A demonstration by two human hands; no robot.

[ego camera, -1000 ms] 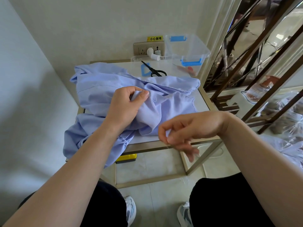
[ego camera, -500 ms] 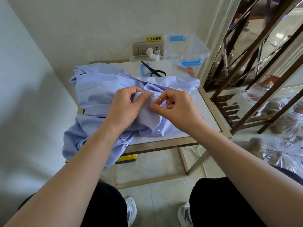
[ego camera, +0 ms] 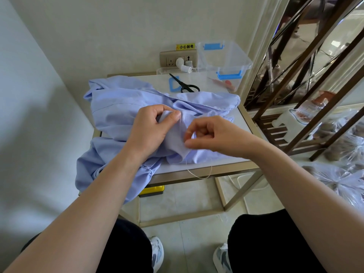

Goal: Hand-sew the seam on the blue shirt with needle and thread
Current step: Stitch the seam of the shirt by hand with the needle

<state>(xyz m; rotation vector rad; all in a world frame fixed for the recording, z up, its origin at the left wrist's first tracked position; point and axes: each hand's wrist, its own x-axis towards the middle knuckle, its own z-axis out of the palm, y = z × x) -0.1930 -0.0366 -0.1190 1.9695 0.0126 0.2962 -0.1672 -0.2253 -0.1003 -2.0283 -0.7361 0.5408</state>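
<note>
A crumpled blue shirt (ego camera: 118, 113), thin smooth cloth with stitched seams, lies heaped on a small table (ego camera: 232, 168) with a pale top and a brass-coloured metal frame, its left part spilling over the table's near-left edge. Under that corner a flat yellow-and-black object (ego camera: 152, 190) sits on the tiled floor. The left hand (ego camera: 151, 128) rests on the heap and pinches a raised fold of the shirt, thumb tip pressed against the curled fingers with the cloth between them. A pale thread (ego camera: 199, 175) runs from beside that thumb down across the fold, then hangs below the table's front edge in a loose loop. Just right of the fold, the right hand (ego camera: 214, 134) has its fingers curled in, with thumb and forefinger tips closed together on the thread at the cloth; the needle is too fine to make out. Behind the shirt lie black scissors (ego camera: 186, 86) across a flat blue square frame (ego camera: 174, 85). At the table's back-right corner stands a clear, rounded plastic box (ego camera: 226, 58) with blue clip handles; something red-orange, too blurred to name, shows through its lower wall. Further right, brown metal bars (ego camera: 307, 79) cross slantwise, with knotted clear plastic bags (ego camera: 338, 182) on the floor.
</note>
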